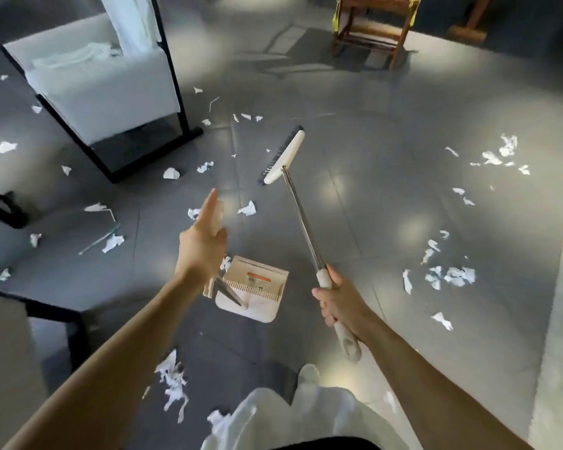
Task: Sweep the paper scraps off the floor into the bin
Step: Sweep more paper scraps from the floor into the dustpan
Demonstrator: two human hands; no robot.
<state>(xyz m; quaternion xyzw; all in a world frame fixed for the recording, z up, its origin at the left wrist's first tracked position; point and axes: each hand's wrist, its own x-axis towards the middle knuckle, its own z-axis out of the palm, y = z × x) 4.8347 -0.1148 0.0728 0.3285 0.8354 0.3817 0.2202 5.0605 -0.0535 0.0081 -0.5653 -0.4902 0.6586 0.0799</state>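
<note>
Near the middle of the floor (371, 206), the right hand (337, 302) is curling tightly round the broom (301, 219) at its pale grip, likely reaching its head toward the paper scraps (459, 276) lying all across the tiles. The left hand (202, 248) is wrapping the dustpan (254, 297) handle, index finger straight, seemingly steadying it as a catcher. The pan is holding perhaps one scrap at its edge; no bin is showing.
</note>
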